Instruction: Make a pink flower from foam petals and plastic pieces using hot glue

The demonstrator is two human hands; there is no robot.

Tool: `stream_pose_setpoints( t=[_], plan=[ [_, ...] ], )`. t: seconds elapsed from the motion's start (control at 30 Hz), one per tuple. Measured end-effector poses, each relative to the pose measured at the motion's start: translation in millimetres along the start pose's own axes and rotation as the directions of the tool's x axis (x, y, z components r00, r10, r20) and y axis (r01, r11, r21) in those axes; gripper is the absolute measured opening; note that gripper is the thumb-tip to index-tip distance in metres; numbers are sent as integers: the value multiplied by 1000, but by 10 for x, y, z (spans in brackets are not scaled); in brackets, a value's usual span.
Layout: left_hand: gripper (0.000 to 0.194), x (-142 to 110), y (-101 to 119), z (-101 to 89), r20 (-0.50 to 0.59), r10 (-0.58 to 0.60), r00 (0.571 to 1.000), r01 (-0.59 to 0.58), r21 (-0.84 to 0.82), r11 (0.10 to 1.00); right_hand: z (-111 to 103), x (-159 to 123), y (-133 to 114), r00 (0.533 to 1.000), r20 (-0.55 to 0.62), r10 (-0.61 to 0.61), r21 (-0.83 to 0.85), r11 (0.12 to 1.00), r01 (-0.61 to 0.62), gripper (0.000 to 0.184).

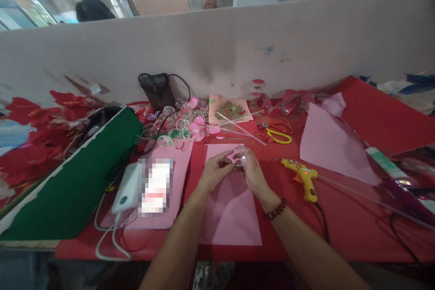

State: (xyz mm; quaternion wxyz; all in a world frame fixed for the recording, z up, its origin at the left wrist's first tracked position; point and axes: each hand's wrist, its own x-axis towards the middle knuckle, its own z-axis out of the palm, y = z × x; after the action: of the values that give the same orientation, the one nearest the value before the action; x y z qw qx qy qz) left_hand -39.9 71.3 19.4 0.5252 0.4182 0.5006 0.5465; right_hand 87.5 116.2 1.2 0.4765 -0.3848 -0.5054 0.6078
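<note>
My left hand [213, 173] and my right hand [253, 173] meet over a pink paper sheet [231, 217] on the red table cover [353, 226]. Both pinch a small clear plastic cup [239, 157] with a pink piece inside it. The fingers of both hands curl around the cup. A beaded bracelet [276, 210] sits on my right wrist. A heap of clear cups and pink petals [183, 124] lies just beyond the hands.
A yellow glue gun [303, 177] lies right of my hands, yellow-handled scissors [278, 135] behind it. A white power bank [127, 188] with cables, a green board [74, 181] and red paper flowers [30, 140] fill the left. A large pink sheet [331, 145] and a glue tube [384, 163] lie right.
</note>
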Motion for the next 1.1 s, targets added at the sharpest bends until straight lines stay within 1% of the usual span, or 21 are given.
stream_pose_setpoints(
  t=[0.1, 0.2, 0.27, 0.33, 0.4, 0.47, 0.63, 0.7, 0.77, 0.83, 0.87, 0.93, 1.0, 1.07, 1.1],
  plan=[
    [53, -11, 33, -20, 36, -6, 999, 4, 64, 998, 15, -34, -22, 999, 5, 46, 36, 998, -46, 34],
    [48, -19, 56, -38, 58, 1, 998, -3, 47, 999, 30, -70, -41, 998, 5, 64, 41, 997, -64, 33],
    [48, -16, 50, -38, 60, -7, 998, 9, -19, 1000, 36, -85, -44, 999, -4, 40, 29, 999, -40, 33],
    [48, -8, 29, -29, 55, -29, 998, 34, -92, 995, 40, -94, -42, 1000, -14, -8, 6, 1000, 9, 34],
    [48, -3, 2, -15, 41, -34, 999, 39, -129, 991, 44, -101, -44, 998, -30, -60, -25, 998, 59, 35],
    [47, -5, -23, 2, 22, -15, 1000, 17, -102, 995, 47, -108, -52, 995, -40, -94, -57, 994, 92, 36],
    [49, -37, -42, 53, -21, 70, 997, -67, 103, 992, 47, -116, -52, 985, -70, -157, -117, 982, 148, 36],
    [49, -42, -40, 72, -35, 96, 995, -90, 150, 985, 46, -117, -34, 979, -73, -192, -141, 973, 181, 35],
    [41, -36, -34, 85, -86, 118, 989, -103, 165, 981, 48, -123, -18, 979, -58, -195, -150, 971, 184, 36],
    [29, -27, -21, 88, -142, 114, 983, -97, 123, 988, 55, -130, -14, 984, -36, -173, -132, 977, 167, 36],
    [24, -23, -13, 88, -155, 89, 984, -80, 67, 995, 59, -133, -19, 987, -29, -158, -108, 982, 155, 36],
    [20, -20, 5, 83, -143, -10, 990, -7, -114, 993, 66, -135, -40, 992, -25, -122, -41, 992, 121, 36],
    [20, -22, 22, 77, -104, -145, 984, 109, -293, 950, 70, -130, -64, 995, -32, -98, 16, 995, 99, 37],
    [21, -27, 34, 75, -58, -255, 965, 213, -391, 895, 69, -120, -75, 994, -36, -99, 41, 994, 100, 37],
    [22, -29, 37, 77, -38, -289, 956, 249, -414, 876, 68, -115, -74, 993, -38, -111, 46, 993, 112, 36]
  ],
)
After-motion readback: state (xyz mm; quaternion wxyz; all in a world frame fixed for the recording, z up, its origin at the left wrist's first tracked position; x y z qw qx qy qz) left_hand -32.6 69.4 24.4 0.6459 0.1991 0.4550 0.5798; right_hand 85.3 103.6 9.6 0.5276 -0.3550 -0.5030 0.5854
